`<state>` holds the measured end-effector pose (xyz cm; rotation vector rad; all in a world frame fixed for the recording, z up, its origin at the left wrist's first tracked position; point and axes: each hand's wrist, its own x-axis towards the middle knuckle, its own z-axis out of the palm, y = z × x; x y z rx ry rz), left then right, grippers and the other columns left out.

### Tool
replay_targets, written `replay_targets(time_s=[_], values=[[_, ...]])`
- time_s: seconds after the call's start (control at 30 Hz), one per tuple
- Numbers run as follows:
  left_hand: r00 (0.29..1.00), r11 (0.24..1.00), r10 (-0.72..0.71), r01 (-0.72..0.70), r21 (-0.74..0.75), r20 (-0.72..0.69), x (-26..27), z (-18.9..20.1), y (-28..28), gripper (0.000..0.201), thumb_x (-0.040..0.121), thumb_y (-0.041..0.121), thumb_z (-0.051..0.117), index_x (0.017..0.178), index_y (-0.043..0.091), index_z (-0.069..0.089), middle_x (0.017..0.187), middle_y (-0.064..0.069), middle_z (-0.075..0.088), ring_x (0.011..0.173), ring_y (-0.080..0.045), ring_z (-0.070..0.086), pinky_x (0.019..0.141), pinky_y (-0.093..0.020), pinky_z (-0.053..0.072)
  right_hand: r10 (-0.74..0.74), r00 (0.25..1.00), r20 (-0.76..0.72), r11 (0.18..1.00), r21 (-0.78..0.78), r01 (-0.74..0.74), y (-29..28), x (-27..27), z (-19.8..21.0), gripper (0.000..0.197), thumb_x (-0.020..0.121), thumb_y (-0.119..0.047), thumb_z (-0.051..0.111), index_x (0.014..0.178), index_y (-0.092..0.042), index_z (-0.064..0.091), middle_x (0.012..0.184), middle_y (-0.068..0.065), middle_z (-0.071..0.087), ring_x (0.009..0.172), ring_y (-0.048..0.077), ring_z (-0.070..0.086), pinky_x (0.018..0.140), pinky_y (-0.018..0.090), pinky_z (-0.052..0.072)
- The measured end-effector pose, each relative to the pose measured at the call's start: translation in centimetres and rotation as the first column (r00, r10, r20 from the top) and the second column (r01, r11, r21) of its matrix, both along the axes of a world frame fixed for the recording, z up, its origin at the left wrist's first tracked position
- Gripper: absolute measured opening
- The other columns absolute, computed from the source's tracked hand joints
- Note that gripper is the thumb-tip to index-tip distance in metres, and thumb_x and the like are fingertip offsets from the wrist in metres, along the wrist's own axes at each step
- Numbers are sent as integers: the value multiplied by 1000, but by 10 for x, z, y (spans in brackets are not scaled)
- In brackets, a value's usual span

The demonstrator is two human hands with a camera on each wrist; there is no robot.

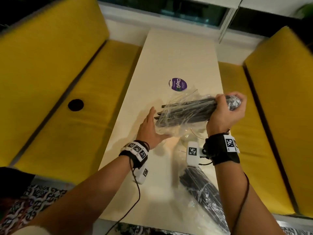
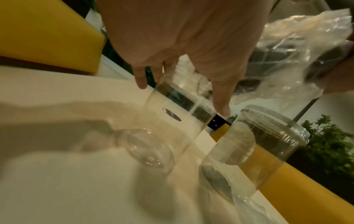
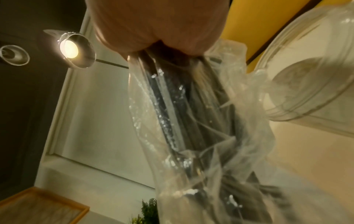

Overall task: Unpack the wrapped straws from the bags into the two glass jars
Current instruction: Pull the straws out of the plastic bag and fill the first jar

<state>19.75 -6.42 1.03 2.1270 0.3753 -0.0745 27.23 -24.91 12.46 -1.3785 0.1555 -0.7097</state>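
A clear plastic bag (image 1: 189, 111) full of black wrapped straws hangs level above the white table (image 1: 177, 56). My right hand (image 1: 225, 107) grips its bunched right end. My left hand (image 1: 149, 122) is open, its straight fingers against the bag's left end, where straw tips (image 1: 160, 112) poke out. Under the bag stand two clear glass jars, a smooth one (image 2: 172, 125) and one with a threaded rim (image 2: 258, 148); in the head view they are mostly hidden. From the right wrist, the bag (image 3: 182, 121) runs away from my hand, with a jar (image 3: 310, 75) beside it.
A second bag of black straws (image 1: 201, 195) lies on the table near its front edge, by my right forearm. A round purple sticker (image 1: 178, 84) sits mid-table. Yellow cushioned benches run along the left (image 1: 59, 82) and right (image 1: 279, 116) sides.
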Motion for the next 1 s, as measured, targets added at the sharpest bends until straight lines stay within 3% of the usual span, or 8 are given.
replay_targets(time_s=[0.1, 0.23, 0.37, 0.57, 0.7, 0.8, 0.93, 1.0], values=[[997, 999, 24, -21, -37, 69, -1, -13, 0, 121, 76, 44, 94, 168, 22, 18, 170, -4, 36, 153, -29, 42, 121, -42, 43, -58, 998, -6, 998, 12, 58, -3, 0, -5, 30, 78, 5, 69, 87, -22, 59, 89, 9, 62, 74, 21, 60, 67, 39, 54], [995, 999, -2, 6, -49, 97, -5, -18, -3, 126, 84, 41, 87, 170, 21, -3, 172, -7, 30, 155, -30, 37, 123, -40, 39, -83, 995, 63, 993, -76, 87, 2, -5, -8, 33, 82, 6, 68, 89, -23, 57, 84, -3, 62, 70, 20, 60, 65, 42, 53], [992, 988, -82, 68, 139, 98, 0, -19, -6, 129, 90, 41, 81, 168, 18, -19, 172, -18, 21, 157, -36, 32, 127, -49, 35, 36, 992, 117, 977, -214, -10, 11, -16, -11, 26, 87, 7, 68, 95, -15, 58, 88, 14, 62, 74, 42, 63, 65, 48, 56], [994, 998, -70, 70, 8, 83, 3, -23, -1, 130, 89, 36, 83, 166, 35, -22, 176, -7, 13, 160, -28, 30, 127, -49, 37, 166, 975, 150, 948, -296, -116, 23, -29, -9, 20, 87, 16, 64, 97, 0, 58, 87, 1, 60, 76, 11, 63, 71, 29, 55], [992, 997, -64, 59, 44, 108, 10, -38, 3, 107, 85, 57, 73, 167, 33, 8, 168, 4, 24, 144, -9, 37, 124, -38, 39, 162, 980, 118, 933, -341, -113, 31, -25, -9, 14, 87, 11, 68, 96, 4, 59, 83, -20, 62, 71, 4, 62, 64, 28, 54], [982, 955, -166, 138, 261, 90, 13, -46, 5, 84, 82, 73, 41, 152, 28, 45, 161, 7, 30, 139, -5, 35, 122, -34, 40, 130, 987, 92, 918, -388, -85, 41, -20, -7, 14, 86, 2, 69, 96, -2, 62, 82, -4, 64, 69, 19, 64, 62, 37, 57], [963, 895, -231, 153, 419, 140, 7, -43, 0, 77, 95, 49, 62, 160, 18, 36, 162, -6, 35, 147, -21, 36, 122, -8, 6, 141, 990, -9, 871, -475, -128, 57, -5, -10, 16, 84, -11, 69, 98, -9, 64, 83, 7, 68, 71, 27, 66, 65, 44, 58], [940, 810, -305, 172, 561, 152, 4, -38, -3, 67, 95, 42, 66, 152, 11, 50, 149, -18, 54, 139, -34, 51, 124, -25, 26, 183, 981, -70, 853, -485, -194, 65, 5, -11, 18, 85, -15, 71, 102, -14, 65, 88, 3, 70, 75, 25, 69, 70, 47, 59]])
